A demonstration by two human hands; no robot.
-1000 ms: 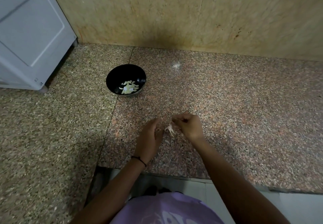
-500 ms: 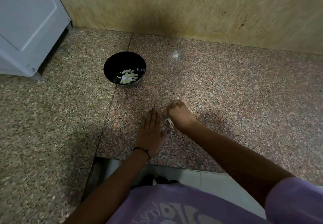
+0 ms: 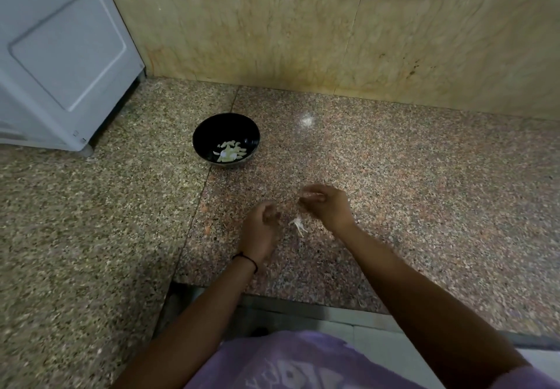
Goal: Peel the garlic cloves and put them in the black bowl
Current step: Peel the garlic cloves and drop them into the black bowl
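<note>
The black bowl (image 3: 225,128) stands on the granite counter (image 3: 424,194), far and to the left of the hands, and already holds a small heap of pale peeled cloves (image 3: 230,154) on its near side, so a fair part of the job looks done. Nearer, the two hands hang just above the counter, close together but apart. The left hand (image 3: 260,231) has its fingers curled in toward the palm. The right hand (image 3: 328,209), a little farther and to the right, has its fingertips drawn together as in a pinch. Both are smeared by motion blur, so I cannot tell whether either one holds a clove or only a bit of skin. Between them, lying on the counter, is a small tuft of white papery garlic skin (image 3: 298,226), touching neither hand. No unpeeled clove or whole bulb shows anywhere on the counter. By my reading the peeling is at or near its end: what is left is at most whatever the right fingers may hold, which must still go across into the bowl.
</note>
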